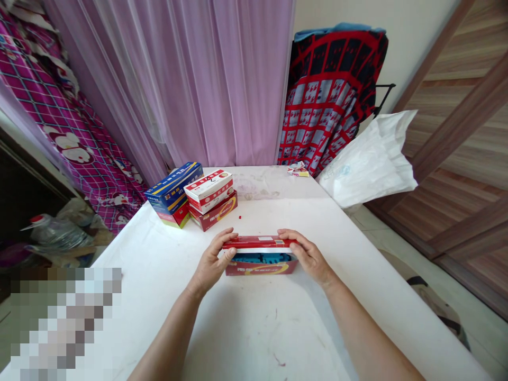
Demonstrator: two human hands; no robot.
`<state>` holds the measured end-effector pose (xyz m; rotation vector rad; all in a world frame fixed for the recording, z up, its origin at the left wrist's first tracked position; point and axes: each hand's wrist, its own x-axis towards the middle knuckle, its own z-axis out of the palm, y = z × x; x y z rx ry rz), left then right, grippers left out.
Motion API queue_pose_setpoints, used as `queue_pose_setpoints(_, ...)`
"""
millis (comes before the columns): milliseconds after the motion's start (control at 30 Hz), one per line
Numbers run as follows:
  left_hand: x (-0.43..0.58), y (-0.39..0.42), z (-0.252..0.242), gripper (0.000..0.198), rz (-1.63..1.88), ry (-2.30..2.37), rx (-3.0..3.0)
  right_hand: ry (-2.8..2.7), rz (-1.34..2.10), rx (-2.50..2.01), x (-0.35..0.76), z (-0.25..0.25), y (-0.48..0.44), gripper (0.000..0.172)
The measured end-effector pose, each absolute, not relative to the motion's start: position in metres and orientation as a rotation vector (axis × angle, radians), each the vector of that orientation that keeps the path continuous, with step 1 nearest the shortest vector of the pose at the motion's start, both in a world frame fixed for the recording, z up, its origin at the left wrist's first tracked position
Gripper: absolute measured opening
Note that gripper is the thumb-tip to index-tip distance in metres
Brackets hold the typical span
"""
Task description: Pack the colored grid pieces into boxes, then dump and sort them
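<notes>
A red and white carton (260, 256) lies on the white table (254, 317) in front of me, its lid partly lifted so blue contents show inside. My left hand (212, 262) grips the carton's left end, fingers curled over the lid. My right hand (305, 254) holds the right end the same way, fingers resting along the lid's top edge.
A stack of boxes stands at the back left: a blue one (174, 188), a white and red one (209, 189) and a red one (214, 211) beneath. A tiny red bit (239, 216) lies near them. A white plastic bag (369, 159) hangs off the right edge. Small packet (297, 169) at the far edge.
</notes>
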<state>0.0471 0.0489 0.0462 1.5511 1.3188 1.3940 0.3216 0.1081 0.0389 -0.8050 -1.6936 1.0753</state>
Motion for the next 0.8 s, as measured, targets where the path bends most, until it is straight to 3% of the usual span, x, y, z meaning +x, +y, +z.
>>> queue_pose_setpoints(500,0.0436,0.0438,0.0476,0.028,1.295,1.28,1.627,-1.789,1.186,-0.768,0.3292,0.0381,0.1085,0.025)
queue_pose_setpoints(800,0.0438,0.0465,0.05,0.026,1.33,1.312,1.692,-1.871,1.067,-0.739,0.3316,0.0381,0.1109,0.026)
